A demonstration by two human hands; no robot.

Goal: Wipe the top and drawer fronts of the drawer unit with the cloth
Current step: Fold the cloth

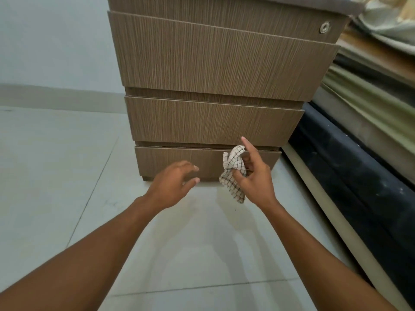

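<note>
A brown wood-grain drawer unit (215,63) stands on the floor in front of me, with three closed drawer fronts stacked and a round lock (324,27) on the top one. Its top edge shows only at the frame's upper rim. My right hand (253,176) holds a bunched white checked cloth (233,173) in front of the right part of the bottom drawer front (179,160), index finger raised. My left hand (173,185) hovers empty with spread fingers before the same drawer, left of the cloth.
Pale floor tiles (56,176) stretch to the left and toward me. A light wall with a skirting strip (56,95) runs behind on the left. Right of the unit lies a bed with a dark base (359,187) and layered bedding (377,90).
</note>
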